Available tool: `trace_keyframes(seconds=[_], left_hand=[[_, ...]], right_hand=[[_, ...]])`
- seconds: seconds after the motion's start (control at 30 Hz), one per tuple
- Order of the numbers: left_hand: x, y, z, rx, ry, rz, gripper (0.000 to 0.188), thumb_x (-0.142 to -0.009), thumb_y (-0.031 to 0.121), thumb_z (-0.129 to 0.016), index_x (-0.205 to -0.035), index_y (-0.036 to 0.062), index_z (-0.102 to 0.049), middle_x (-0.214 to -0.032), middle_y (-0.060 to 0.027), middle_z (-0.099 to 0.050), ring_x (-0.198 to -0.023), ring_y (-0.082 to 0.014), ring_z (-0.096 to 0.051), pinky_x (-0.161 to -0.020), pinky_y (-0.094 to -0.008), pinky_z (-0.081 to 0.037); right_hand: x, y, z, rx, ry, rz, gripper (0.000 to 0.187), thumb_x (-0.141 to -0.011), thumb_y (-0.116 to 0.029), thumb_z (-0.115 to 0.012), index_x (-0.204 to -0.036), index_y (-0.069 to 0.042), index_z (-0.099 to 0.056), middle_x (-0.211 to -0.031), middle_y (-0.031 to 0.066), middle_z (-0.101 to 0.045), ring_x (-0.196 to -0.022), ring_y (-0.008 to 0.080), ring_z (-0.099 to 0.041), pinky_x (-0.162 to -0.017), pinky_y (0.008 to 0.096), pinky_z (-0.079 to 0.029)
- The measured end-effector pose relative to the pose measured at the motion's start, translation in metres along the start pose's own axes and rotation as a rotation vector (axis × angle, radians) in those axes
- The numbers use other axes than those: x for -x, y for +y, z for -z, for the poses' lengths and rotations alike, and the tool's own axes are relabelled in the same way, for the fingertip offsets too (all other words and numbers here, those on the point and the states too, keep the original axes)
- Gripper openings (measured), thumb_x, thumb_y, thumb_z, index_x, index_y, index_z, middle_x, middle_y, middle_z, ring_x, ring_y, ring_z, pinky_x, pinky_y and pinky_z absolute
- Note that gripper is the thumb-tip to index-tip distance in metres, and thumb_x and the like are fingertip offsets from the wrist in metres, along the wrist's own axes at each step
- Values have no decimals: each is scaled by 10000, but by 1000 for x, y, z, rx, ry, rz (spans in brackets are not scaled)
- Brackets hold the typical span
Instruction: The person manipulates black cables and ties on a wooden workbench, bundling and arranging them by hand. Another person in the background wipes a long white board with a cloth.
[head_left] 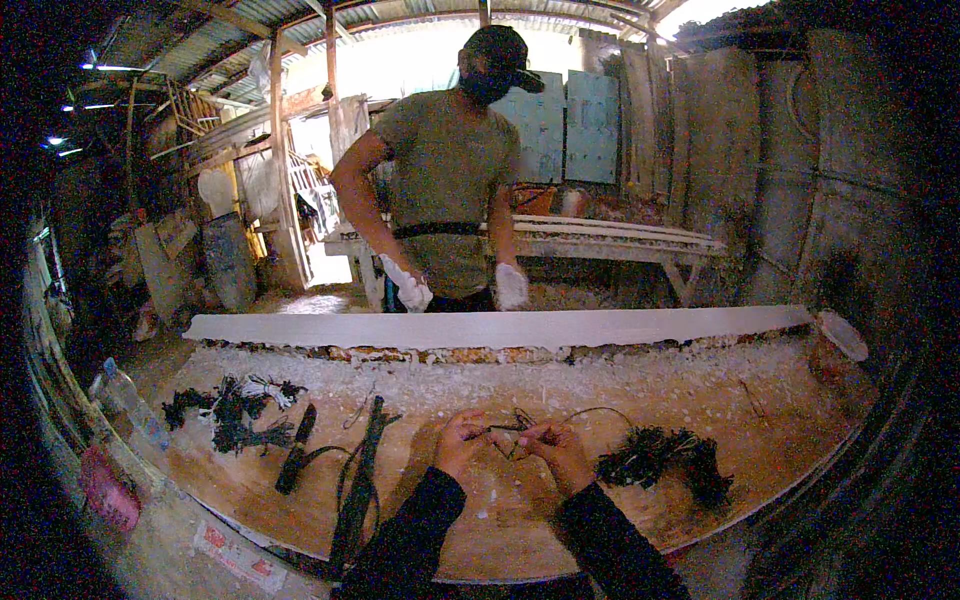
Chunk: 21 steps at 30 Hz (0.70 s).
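Over the middle of a wooden worktable (480, 545), my left hand (460, 442) and my right hand (560, 455) are close together, both with fingers pinched. A thin dark cord (512, 428) runs between their fingertips, bent into a small loop. One strand of it curves away to the right. Beside my right hand lies a bundle of short dark cords (650, 458). Left of my left forearm are a long dark strip (358, 490) and a dark, narrow knife-like tool (296, 452). Farther left sits a loose heap of dark cord pieces (240, 415).
A long white plaster-like strip (500, 328) spans the table's far side, with white crumbs before it. Beyond it stands a person (445, 180) with white-coated hands. A clear plastic bottle (130, 400) is at the left edge, a white-rimmed container (842, 338) at the right.
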<state>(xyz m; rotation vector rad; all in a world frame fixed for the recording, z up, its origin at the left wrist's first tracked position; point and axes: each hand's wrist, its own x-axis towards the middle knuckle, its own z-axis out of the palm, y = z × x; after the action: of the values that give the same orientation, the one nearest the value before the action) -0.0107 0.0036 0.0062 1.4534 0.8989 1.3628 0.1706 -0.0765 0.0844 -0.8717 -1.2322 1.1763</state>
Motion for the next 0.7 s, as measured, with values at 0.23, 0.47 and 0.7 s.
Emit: trace_keyframes(seconds=[0.23, 0.47, 0.7], left_hand=[[5, 22, -16, 238, -258, -35, 661, -688, 93, -725, -1238, 91, -359, -942, -41, -567, -809, -128, -572, -728, -282, -478], [27, 61, -24, 172, -691, 137, 600, -720, 51, -672, -1237, 102, -371, -904, -9, -571, -746, -98, -555, -671, -234, -468], [-1, 6, -6, 70, -234, -46, 322, -710, 51, -653, -1002, 63, -519, -811, 0, -574, -677, -95, -533, -620, -229, -435]], right_hand=[[0, 7, -2, 234, 245, 174, 344, -682, 33, -639, -948, -91, -459, -707, 3, -487, -630, 100, -472, -578, 234, -425], [-4, -3, -3, 326, 340, 208, 361, -697, 61, -574, -1006, -85, -459, -690, 8, -478, -599, 92, -451, -515, 227, -393], [-4, 3, -2, 39, 280, 179, 295, -716, 67, -559, -978, -70, -568, -737, 6, -531, -631, 104, -488, -572, 228, -421]])
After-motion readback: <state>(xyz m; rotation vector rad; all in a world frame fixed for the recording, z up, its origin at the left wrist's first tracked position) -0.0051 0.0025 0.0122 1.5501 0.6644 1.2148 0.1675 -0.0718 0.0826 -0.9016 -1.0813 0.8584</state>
